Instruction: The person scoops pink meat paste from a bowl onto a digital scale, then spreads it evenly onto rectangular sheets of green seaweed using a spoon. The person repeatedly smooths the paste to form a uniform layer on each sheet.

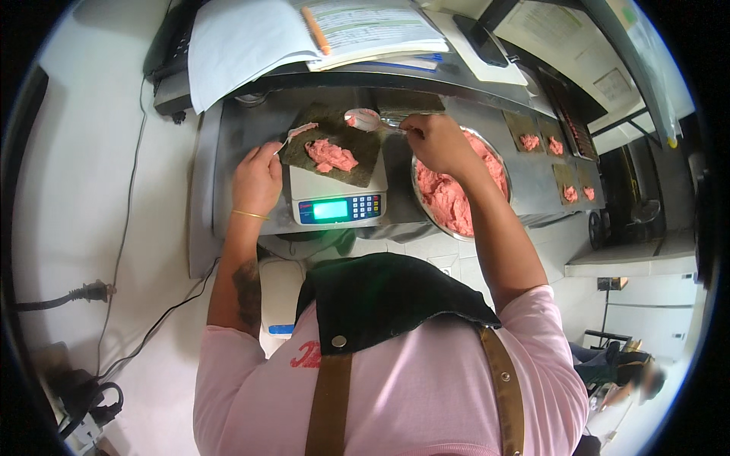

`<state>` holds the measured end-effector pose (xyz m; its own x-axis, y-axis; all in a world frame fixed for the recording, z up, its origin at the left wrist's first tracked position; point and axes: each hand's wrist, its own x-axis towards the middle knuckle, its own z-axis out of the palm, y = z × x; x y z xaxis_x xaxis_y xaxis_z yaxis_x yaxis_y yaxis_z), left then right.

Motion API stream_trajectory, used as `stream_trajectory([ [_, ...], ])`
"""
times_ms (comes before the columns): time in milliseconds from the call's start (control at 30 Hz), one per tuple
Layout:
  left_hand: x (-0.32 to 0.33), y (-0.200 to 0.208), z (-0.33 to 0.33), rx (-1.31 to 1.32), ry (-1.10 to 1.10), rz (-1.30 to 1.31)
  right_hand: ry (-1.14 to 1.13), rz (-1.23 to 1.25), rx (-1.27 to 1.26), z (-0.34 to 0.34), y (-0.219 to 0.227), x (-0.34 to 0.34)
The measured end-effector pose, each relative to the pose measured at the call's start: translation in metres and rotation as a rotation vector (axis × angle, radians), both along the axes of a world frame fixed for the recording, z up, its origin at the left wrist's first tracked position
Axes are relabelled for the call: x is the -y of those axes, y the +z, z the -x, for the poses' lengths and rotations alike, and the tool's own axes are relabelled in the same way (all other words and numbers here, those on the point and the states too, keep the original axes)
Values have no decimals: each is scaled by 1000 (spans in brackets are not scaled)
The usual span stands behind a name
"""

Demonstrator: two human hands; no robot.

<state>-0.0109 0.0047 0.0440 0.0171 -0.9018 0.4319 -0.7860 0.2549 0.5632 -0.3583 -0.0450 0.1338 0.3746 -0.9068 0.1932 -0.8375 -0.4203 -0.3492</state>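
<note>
Seaweed sheet (334,144) with pink paste (331,156) lay on scale (338,199) | spoon (365,119) gripped by right hand (437,144), utensil (298,132) by left hand (257,179) | portioning judged underway; paste bowl (456,199) right; weight check judged needed.

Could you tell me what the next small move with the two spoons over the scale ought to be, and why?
Probably scrape the pink paste off the right hand's metal spoon with the small utensil in the left hand, onto the dark seaweed sheet. That spoon is loaded and hangs over the sheet on the white digital scale, where a pink mound already lies.
</note>
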Motion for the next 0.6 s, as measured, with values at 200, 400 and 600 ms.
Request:
stream_trajectory([
  [200, -5, 25, 39, -13, -107, 109, -121, -16, 102, 48, 8, -36],
  [400, -2, 62, 90, -13, -235, 132, -230, 67, 160, 110, 7, -76],
  [600, -8, 79, 128, -11, -277, 69, -378, -68, 241, 157, -1, -103],
])
